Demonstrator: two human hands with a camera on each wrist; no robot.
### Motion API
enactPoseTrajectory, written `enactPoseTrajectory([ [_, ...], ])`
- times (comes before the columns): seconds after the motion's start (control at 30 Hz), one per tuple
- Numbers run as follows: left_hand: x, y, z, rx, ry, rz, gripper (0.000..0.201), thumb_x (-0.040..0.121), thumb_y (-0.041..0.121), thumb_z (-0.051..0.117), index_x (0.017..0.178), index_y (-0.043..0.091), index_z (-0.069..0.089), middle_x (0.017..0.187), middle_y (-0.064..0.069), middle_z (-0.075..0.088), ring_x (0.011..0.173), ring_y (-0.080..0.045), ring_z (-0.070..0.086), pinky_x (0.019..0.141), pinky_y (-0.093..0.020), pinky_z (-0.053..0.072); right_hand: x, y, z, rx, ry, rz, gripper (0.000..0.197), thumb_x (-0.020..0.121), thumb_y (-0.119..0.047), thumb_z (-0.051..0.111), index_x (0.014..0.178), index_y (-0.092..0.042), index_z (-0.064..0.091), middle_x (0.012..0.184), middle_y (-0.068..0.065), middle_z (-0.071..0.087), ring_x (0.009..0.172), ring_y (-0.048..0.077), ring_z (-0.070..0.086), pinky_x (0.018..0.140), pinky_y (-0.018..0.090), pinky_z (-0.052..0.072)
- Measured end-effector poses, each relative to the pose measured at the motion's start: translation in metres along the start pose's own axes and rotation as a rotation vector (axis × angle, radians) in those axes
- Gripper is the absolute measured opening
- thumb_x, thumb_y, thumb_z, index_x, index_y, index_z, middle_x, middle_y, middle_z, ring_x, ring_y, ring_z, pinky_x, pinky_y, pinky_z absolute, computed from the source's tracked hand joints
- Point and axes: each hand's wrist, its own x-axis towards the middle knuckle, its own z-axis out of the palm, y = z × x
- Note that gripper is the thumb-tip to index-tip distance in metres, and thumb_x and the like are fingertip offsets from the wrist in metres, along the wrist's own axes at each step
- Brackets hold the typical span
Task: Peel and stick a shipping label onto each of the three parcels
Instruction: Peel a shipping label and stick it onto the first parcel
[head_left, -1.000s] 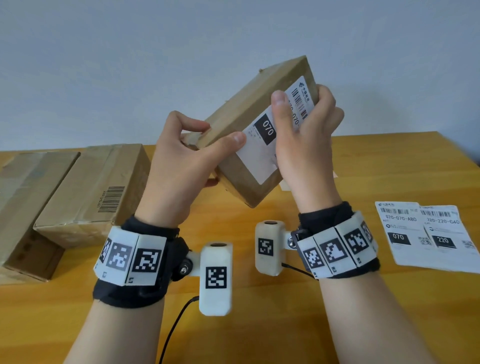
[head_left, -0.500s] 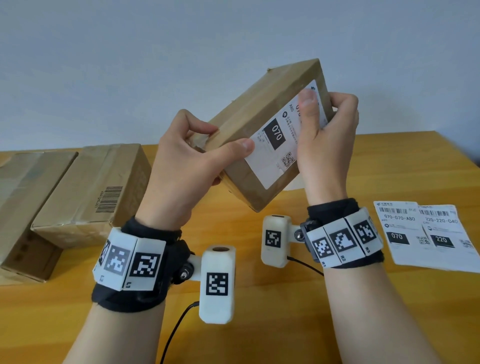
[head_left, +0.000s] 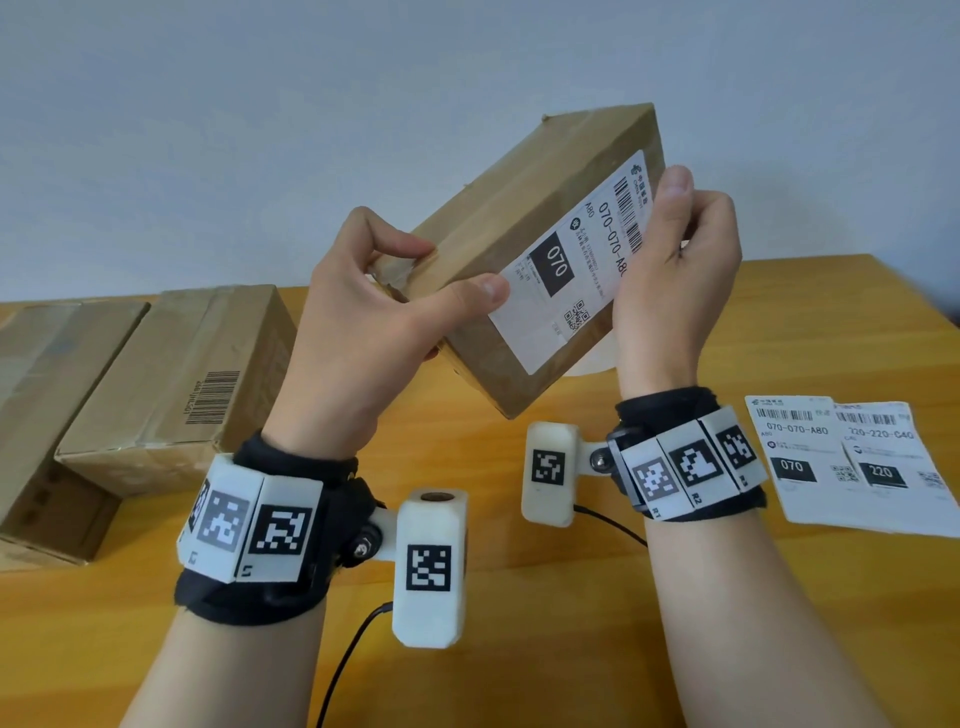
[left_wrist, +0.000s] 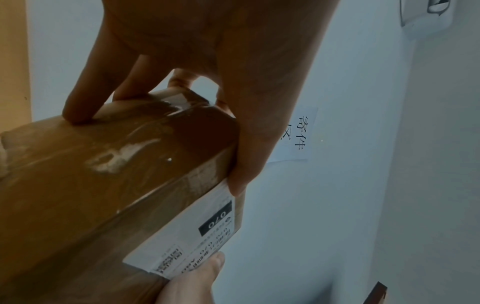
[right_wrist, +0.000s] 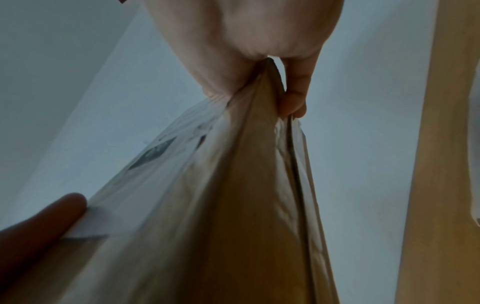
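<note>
A brown cardboard parcel (head_left: 524, 244) is held tilted in the air above the table, with a white shipping label (head_left: 576, 260) marked 070 lying on its facing side. My left hand (head_left: 374, 306) grips the parcel's near left end, thumb on the label's lower corner (left_wrist: 228, 189) and fingers over the taped top (left_wrist: 85, 111). My right hand (head_left: 675, 270) grips the parcel's right edge, thumb along the label's right side and fingers curled behind (right_wrist: 293, 98). Two more parcels lie on the table at the left: one with a barcode (head_left: 171, 384) and another (head_left: 47, 405).
Two label sheets (head_left: 841, 462), marked 070 and 220, lie on the wooden table (head_left: 571, 597) at the right. A white scrap of paper (head_left: 592, 364) shows under the held parcel. A pale wall stands close behind.
The parcel has risen and tipped further toward me. My right thumb has slid from the label's middle to its right edge, uncovering the print. The left hand's grip is unchanged.
</note>
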Motion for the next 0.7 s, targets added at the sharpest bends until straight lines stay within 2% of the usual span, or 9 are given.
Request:
enactPoseTrajectory([
  [0.1,0.0,0.0,0.0,0.008,-0.001,-0.003,0.059,0.069,0.032,0.095,0.108,0.016,0.053,0.086,0.03,0.072,0.083,-0.012,0.078,0.079,-0.062,0.063,0.002,0.002,0.001,0.004,0.025,0.014,0.037,0.111,-0.034,0.042,0.075,-0.029,0.041,0.071,-0.009,0.052,0.067,0.01,0.055,0.056,0.02,0.041],
  [0.2,0.0,0.0,0.001,-0.031,0.001,-0.01,0.052,0.078,0.022,0.091,0.115,0.019,0.053,0.092,0.02,0.071,0.083,-0.008,0.078,0.078,-0.052,0.065,-0.001,0.001,0.002,0.049,0.025,0.039,0.035,0.112,-0.029,0.038,0.078,-0.026,0.046,0.072,-0.008,0.053,0.066,0.009,0.054,0.055,0.021,0.041],
  [0.3,0.003,-0.006,0.002,-0.041,-0.006,0.0,0.065,0.075,0.029,0.094,0.128,0.029,0.057,0.11,0.014,0.066,0.097,-0.015,0.077,0.083,-0.045,0.067,-0.008,-0.006,0.005,0.141,-0.049,0.065,0.027,0.113,-0.027,0.035,0.109,-0.015,0.059,0.093,-0.002,0.066,0.075,0.003,0.066,0.058,0.017,0.047],
  [0.4,0.008,-0.015,0.001,0.014,-0.014,0.013,0.094,0.063,0.047,0.093,0.145,0.046,0.048,0.138,0.003,0.055,0.119,-0.021,0.068,0.093,-0.04,0.063,-0.014,-0.014,0.008,0.263,-0.144,0.145,0.034,0.113,-0.032,0.038,0.139,-0.013,0.047,0.124,0.007,0.065,0.097,0.009,0.072,0.069,0.019,0.056],
  [0.47,0.01,-0.019,0.004,0.023,-0.072,-0.034,0.107,0.069,0.041,0.094,0.157,0.047,0.033,0.146,0.003,0.051,0.124,-0.017,0.064,0.093,-0.033,0.06,-0.018,-0.021,0.007,0.316,-0.181,0.239,0.042,0.112,-0.038,0.041,0.149,-0.018,0.037,0.132,0.005,0.061,0.097,0.004,0.072,0.069,0.019,0.057],
  [0.53,0.01,-0.022,0.009,0.05,-0.151,-0.082,0.11,0.081,0.032,0.09,0.163,0.048,0.019,0.152,0.007,0.047,0.128,-0.013,0.06,0.089,-0.025,0.054,-0.02,-0.027,0.007,0.335,-0.222,0.278,0.045,0.111,-0.04,0.044,0.151,-0.022,0.035,0.129,0.001,0.065,0.096,0.003,0.073,0.072,0.022,0.06],
  [0.6,0.01,-0.027,0.012,0.072,-0.193,-0.1,0.111,0.083,0.03,0.087,0.165,0.045,0.013,0.151,0.011,0.047,0.125,-0.003,0.06,0.082,-0.019,0.052,-0.022,-0.031,0.007,0.32,-0.259,0.253,0.037,0.111,-0.037,0.046,0.144,-0.021,0.044,0.122,-0.002,0.068,0.098,0.005,0.073,0.075,0.027,0.062],
  [0.67,0.012,-0.028,0.011,0.063,-0.186,-0.116,0.105,0.081,0.039,0.088,0.163,0.032,0.022,0.138,0.017,0.054,0.107,0.014,0.063,0.08,-0.013,0.055,-0.024,-0.032,0.007,0.274,-0.288,0.222,0.029,0.11,-0.035,0.047,0.134,-0.02,0.051,0.114,-0.005,0.07,0.095,0.003,0.073,0.072,0.026,0.06],
  [0.7,0.012,-0.027,0.011,0.06,-0.158,-0.128,0.103,0.077,0.048,0.087,0.16,0.027,0.029,0.135,0.019,0.056,0.104,0.017,0.062,0.083,-0.013,0.056,-0.025,-0.032,0.007,0.248,-0.303,0.208,0.027,0.11,-0.035,0.048,0.131,-0.019,0.053,0.11,-0.008,0.07,0.092,0.001,0.072,0.069,0.023,0.058],
])
